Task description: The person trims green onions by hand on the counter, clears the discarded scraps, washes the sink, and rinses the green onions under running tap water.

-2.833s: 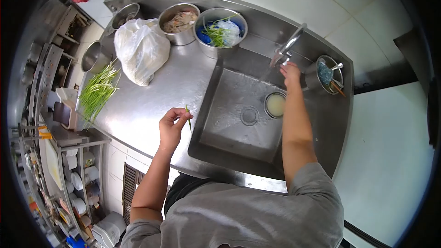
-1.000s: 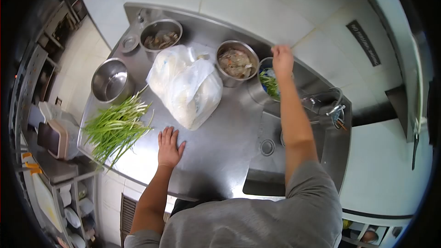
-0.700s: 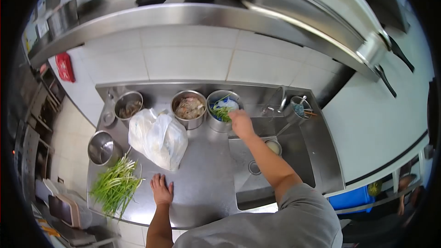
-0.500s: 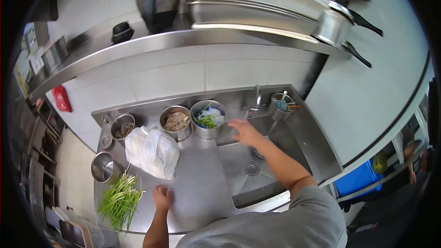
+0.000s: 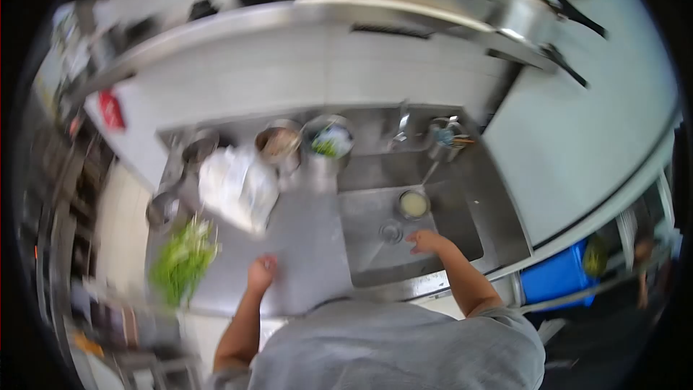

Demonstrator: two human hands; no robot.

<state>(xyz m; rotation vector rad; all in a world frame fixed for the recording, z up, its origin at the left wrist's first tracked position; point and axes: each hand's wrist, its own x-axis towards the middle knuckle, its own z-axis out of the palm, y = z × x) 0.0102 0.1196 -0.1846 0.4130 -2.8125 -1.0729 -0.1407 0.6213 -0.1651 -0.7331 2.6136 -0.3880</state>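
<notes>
Red packet on the wall at left carries marks too blurred to read; a dark strip under the shelf is just as unreadable. The left hand is over the surface near its front edge, its grip loosely curled; I cannot tell whether it pinches anything. Bare steel gives it room towards the sink; the green stalks lie at the surface's front left corner, the white bag behind the hand. The right hand hovers over the sink's front part, near the drain, its grip partly spread; the round bowl of pale liquid sits behind it, apart from the sink's side walls. A pot of greens stands at the surface's back edge; a utensil pot is near the back right corner.
</notes>
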